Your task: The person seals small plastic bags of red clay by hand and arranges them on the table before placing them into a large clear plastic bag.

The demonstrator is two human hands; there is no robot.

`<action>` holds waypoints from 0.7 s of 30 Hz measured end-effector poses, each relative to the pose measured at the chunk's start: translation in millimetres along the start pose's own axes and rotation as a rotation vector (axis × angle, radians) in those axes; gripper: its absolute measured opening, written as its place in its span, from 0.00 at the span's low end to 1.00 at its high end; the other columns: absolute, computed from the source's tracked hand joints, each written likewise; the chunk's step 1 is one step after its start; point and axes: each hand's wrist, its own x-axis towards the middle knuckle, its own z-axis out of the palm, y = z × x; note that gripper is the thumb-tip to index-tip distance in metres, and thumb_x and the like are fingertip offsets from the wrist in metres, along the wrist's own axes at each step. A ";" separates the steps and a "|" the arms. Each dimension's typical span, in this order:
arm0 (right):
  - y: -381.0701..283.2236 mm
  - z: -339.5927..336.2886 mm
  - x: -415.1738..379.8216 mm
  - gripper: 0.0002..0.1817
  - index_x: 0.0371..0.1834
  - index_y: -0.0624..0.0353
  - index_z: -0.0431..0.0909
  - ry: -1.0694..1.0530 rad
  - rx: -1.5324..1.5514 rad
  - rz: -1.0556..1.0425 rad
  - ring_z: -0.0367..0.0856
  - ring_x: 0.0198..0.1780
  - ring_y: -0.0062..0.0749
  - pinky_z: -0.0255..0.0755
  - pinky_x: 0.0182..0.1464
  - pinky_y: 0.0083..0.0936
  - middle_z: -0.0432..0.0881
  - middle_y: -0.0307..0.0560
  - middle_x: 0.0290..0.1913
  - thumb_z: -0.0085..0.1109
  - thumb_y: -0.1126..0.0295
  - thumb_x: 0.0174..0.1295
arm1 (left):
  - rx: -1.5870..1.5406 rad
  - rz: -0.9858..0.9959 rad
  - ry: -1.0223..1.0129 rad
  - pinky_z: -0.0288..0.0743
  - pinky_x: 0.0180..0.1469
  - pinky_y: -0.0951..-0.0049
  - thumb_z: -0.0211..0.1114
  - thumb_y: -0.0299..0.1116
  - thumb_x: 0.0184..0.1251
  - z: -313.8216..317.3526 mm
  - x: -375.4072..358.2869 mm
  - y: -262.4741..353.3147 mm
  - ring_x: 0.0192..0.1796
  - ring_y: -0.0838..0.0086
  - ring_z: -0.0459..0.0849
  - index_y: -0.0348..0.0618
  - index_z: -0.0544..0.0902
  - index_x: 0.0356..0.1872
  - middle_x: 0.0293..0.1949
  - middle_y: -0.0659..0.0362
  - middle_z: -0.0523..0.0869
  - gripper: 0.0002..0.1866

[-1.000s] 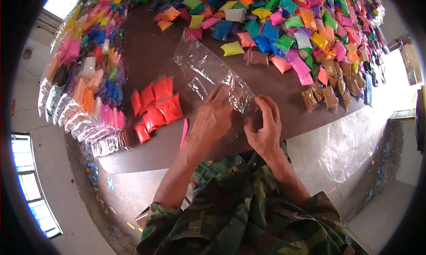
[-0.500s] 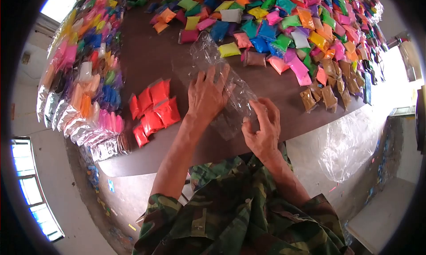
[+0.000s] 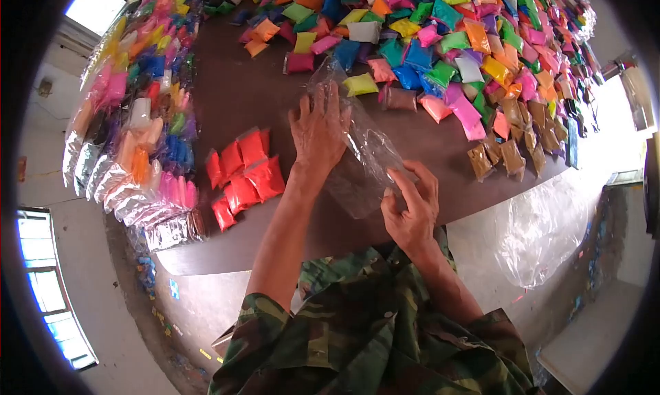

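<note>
A clear, flat plastic bag (image 3: 364, 147) lies slantwise on the dark table in front of me. My left hand (image 3: 320, 130) rests on its upper left part, open, with the fingers stretched out and pointing away from me. At the bag's lower right edge, my right hand (image 3: 414, 209) has its thumb and forefinger closed on the film, the other fingers curled. Several red packets (image 3: 246, 171) sit in a small group left of my left forearm. A yellow packet (image 3: 361, 84) lies just beyond the bag.
A large heap of colourful packets (image 3: 454, 41) covers the far and right side of the table (image 3: 237, 89). Brown packets (image 3: 512, 154) lie near the right edge. Along the left are stacked clear bags of coloured packets (image 3: 141, 140). Crumpled clear plastic (image 3: 540, 237) hangs beyond the table's right edge.
My left hand has slid slightly up and left over the bag, its fingers now closer together. My right hand stays at the bag's edge. The whole view has shifted a little.
</note>
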 end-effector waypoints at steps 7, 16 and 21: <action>-5.5 -6.0 3.6 0.24 0.57 0.57 0.86 -0.025 -0.001 -0.027 0.78 0.59 0.53 0.75 0.59 0.44 0.78 0.53 0.62 0.70 0.78 0.53 | 0.001 -0.096 -0.118 0.69 0.65 0.34 0.60 0.49 0.78 -5.7 6.8 6.5 0.70 0.48 0.74 0.44 0.77 0.74 0.74 0.50 0.76 0.30; -2.2 -5.0 0.9 0.24 0.58 0.59 0.86 0.059 0.011 -0.050 0.80 0.57 0.52 0.77 0.56 0.41 0.77 0.55 0.62 0.69 0.78 0.55 | -0.108 0.064 0.033 0.69 0.71 0.45 0.64 0.42 0.76 -30.7 -19.8 11.0 0.70 0.51 0.77 0.43 0.83 0.65 0.70 0.47 0.79 0.22; 3.3 -3.1 -1.1 0.24 0.61 0.62 0.85 0.046 0.045 -0.043 0.80 0.58 0.51 0.78 0.56 0.40 0.75 0.59 0.64 0.69 0.76 0.58 | -0.278 -0.124 0.012 0.77 0.65 0.54 0.70 0.36 0.71 -91.0 -58.1 -6.4 0.63 0.54 0.84 0.42 0.86 0.60 0.63 0.51 0.86 0.19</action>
